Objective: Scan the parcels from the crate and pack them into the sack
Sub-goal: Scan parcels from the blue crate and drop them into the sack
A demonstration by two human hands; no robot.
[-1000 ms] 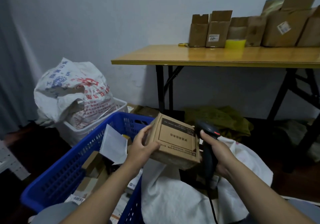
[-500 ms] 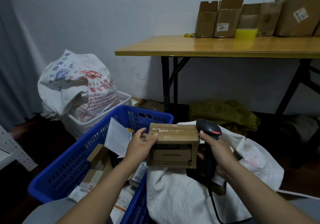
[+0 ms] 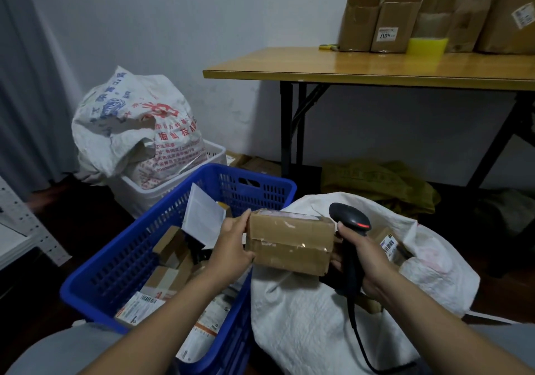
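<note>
My left hand grips the left end of a brown taped cardboard parcel, held above the gap between crate and sack with its taped side facing me. My right hand holds the black barcode scanner by its handle, right beside the parcel's right end; its red light shows. The blue plastic crate at lower left holds several cardboard parcels and labelled packets. The white woven sack lies open at lower right, with a labelled parcel inside it.
A white basket holding a stuffed printed sack stands behind the crate. A wooden folding table with several open cardboard boxes and a yellow item stands at the right. Green bags lie under it. A white perforated shelf is at the left edge.
My left hand has turned the parcel, so the printed face has rotated away and the taped side now faces me. The scanner stays beside it.
</note>
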